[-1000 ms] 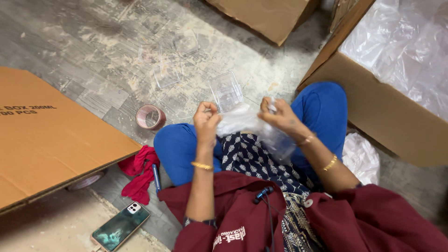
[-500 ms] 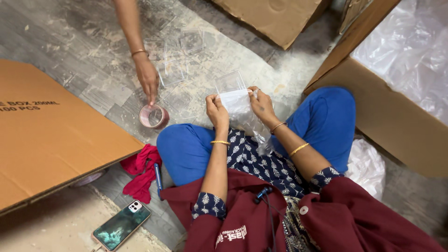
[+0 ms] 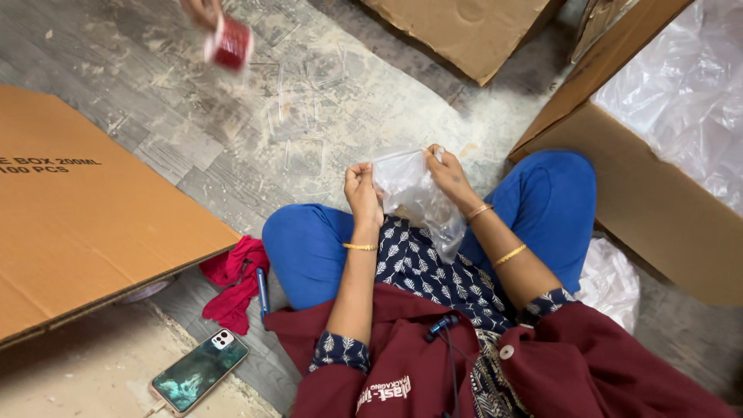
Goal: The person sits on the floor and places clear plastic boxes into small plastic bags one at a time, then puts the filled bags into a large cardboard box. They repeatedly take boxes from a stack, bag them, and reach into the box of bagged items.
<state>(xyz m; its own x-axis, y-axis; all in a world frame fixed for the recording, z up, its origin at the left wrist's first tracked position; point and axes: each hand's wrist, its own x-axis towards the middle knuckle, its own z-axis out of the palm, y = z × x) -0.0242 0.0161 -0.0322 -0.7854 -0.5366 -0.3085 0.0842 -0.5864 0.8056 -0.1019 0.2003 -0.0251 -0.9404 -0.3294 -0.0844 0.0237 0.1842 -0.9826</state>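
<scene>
I sit cross-legged on the floor in blue trousers. A clear plastic bag (image 3: 414,197) hangs over my lap, held up by both hands at its top edge. My left hand (image 3: 362,192) pinches the bag's left corner. My right hand (image 3: 449,176) grips the right corner. Both wrists carry thin gold bangles. What is inside the bag, if anything, I cannot make out.
Another person's hand (image 3: 200,11) at the top edge lifts a red tape roll (image 3: 230,43), blurred. A flat cardboard sheet (image 3: 85,209) lies left, a red cloth (image 3: 234,280) and a phone (image 3: 199,371) beside it. A plastic-lined carton (image 3: 658,131) stands right, another carton (image 3: 464,31) behind.
The other person's hand picked the tape roll off the floor and raised it away toward the top edge. My hands stayed on the bag and pulled its top edge wider.
</scene>
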